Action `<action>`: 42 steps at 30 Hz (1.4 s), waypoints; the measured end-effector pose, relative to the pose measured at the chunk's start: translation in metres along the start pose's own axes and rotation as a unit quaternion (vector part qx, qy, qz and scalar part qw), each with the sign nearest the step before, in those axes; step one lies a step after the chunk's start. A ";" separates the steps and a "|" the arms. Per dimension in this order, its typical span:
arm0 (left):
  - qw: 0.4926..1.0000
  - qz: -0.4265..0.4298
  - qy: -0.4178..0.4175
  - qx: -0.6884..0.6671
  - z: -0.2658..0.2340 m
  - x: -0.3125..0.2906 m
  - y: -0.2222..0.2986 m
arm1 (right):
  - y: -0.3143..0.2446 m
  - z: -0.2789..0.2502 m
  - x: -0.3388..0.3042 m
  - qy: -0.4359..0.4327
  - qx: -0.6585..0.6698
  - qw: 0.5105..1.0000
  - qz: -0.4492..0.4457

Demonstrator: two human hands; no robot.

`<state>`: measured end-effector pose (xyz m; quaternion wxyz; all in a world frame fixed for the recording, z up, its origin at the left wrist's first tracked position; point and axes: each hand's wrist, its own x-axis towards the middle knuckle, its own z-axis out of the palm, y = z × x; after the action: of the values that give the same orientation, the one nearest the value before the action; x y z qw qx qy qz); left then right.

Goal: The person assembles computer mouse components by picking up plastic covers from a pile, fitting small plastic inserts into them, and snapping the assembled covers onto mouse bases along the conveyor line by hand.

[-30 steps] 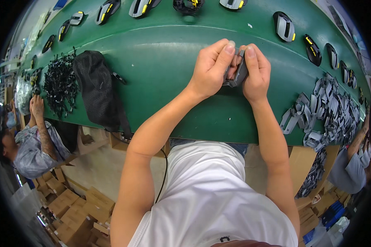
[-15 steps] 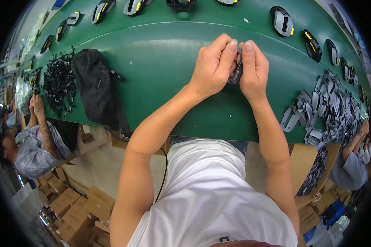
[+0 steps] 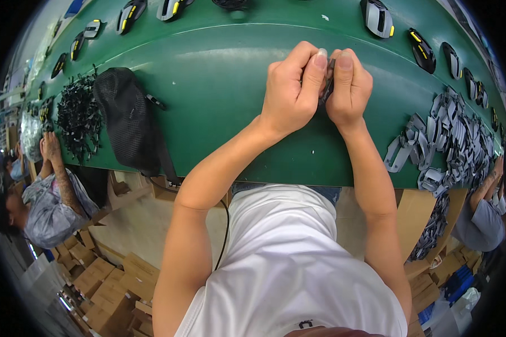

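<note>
L hand point(image 3: 291, 90): fingers curled, grasping part. R hand point(image 3: 349, 87): likewise, gripping same part from R.
Part point(image 3: 328, 84): 1 pc., dk., btwn. hands, mostly hidden, over green table point(image 3: 225, 84).
Bag point(image 3: 126, 121): 1, blk. mesh, on table, L.
Blk. pile point(image 3: 78, 115): just L of bag.
Grey pile point(image 3: 450, 135): R, well apart from hands.
Mice point(image 3: 378, 19): along far side, grey/blk. w/ yellow bits.

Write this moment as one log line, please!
Left hand: grips dark part | Right hand: grips same part | Rest: black mesh bag, black pile, grey pile on green table
</note>
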<state>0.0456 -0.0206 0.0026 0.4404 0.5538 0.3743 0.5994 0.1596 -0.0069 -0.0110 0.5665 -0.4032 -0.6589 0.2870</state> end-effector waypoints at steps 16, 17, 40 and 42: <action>0.999 -0.015 -0.001 0.034 -0.003 -0.002 -0.006 | 0.001 0.003 -0.007 -0.014 0.062 0.997 0.038; 0.999 0.006 -0.001 0.033 -0.002 -0.001 -0.008 | 0.002 0.003 -0.004 -0.016 0.062 0.997 0.037; 0.997 0.030 -0.009 0.066 -0.002 -0.002 -0.016 | -0.007 0.012 -0.004 0.061 0.117 0.979 0.152; 0.997 0.021 -0.012 0.067 -0.001 -0.002 -0.014 | -0.009 0.012 -0.005 0.060 0.110 0.982 0.140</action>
<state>0.0457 -0.0180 -0.0109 0.3941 0.5971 0.3967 0.5751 0.1464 -0.0146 -0.0083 0.6005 -0.4429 -0.5250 0.4094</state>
